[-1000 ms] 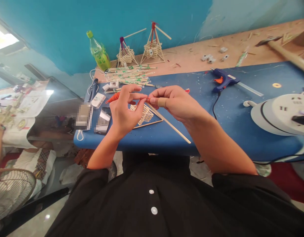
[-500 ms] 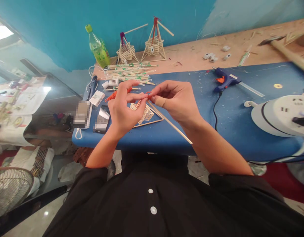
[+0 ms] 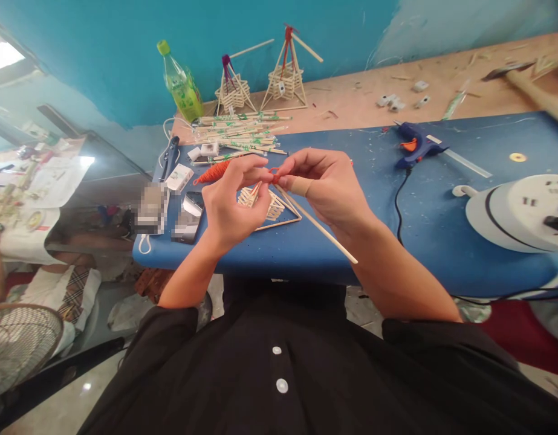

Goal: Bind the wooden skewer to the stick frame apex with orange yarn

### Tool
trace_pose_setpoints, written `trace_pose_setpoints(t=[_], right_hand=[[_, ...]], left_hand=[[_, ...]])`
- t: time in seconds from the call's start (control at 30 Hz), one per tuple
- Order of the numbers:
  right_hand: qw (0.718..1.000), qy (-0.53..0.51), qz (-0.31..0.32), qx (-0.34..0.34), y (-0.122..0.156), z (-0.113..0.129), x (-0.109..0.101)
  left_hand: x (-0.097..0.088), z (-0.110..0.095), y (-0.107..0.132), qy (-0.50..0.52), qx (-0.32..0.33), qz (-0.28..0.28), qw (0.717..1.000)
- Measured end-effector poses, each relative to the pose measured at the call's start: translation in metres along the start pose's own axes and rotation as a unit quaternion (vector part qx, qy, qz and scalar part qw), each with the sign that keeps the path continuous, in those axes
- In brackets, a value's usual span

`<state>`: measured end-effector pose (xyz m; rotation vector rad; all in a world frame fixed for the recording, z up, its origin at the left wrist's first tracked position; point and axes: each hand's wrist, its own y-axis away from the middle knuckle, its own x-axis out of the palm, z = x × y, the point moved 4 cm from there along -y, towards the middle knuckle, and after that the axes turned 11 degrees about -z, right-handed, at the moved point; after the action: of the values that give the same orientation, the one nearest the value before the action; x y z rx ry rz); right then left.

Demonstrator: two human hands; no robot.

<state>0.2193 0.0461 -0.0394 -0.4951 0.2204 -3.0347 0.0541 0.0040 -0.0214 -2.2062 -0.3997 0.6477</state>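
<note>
Orange cord [image 3: 275, 176] is pinched narrowly by the thumb and fingers of the left hand [image 3: 236, 203] and, just beside them, by those of the right hand [image 3: 327, 186], at the upper end of a stick frame [image 3: 275, 210]. The frame is set on a blue mat [image 3: 378, 211] and is partly hidden by the left hand. A long stick [image 3: 326, 231] is slanted from under the right fingertips, past the frame's near right side. Left of the frame, a wound orange bundle [image 3: 213, 173] is seen. Beyond the frame, wrapped sticks [image 3: 242, 132] are heaped; farther back, a purple-tied model [image 3: 234, 93] and a red-tied model [image 3: 286, 81] are placed. Well right of the frame, a glue gun [image 3: 420, 147] is laid.
</note>
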Motion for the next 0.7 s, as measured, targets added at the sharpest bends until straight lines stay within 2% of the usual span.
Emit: trace_pose_setpoints(t=[0.1,0.3,0.4,0.57,0.7], right_hand=[[1.000,0.017,-0.005,-0.008,0.002,0.003,-0.001],[0.997,0.067,-0.005,-0.043,0.005,0.009,-0.005],[0.996,0.074,-0.007,-0.046,0.005,0.009,-0.005],[0.999,0.026,-0.035,-0.011,-0.003,-0.007,-0.006],[0.999,-0.008,-0.033,0.018,-0.014,-0.024,-0.009]], left_hand=[[-0.001,-0.003,0.000,-0.007,-0.004,0.007,1.000],[-0.002,-0.001,0.002,-0.003,0.003,-0.025,1.000],[-0.003,-0.001,0.002,0.035,-0.007,-0.029,0.999],[-0.004,0.007,0.000,0.085,-0.067,-0.003,0.994],[-0.007,0.016,0.002,0.113,-0.071,0.007,0.991]])
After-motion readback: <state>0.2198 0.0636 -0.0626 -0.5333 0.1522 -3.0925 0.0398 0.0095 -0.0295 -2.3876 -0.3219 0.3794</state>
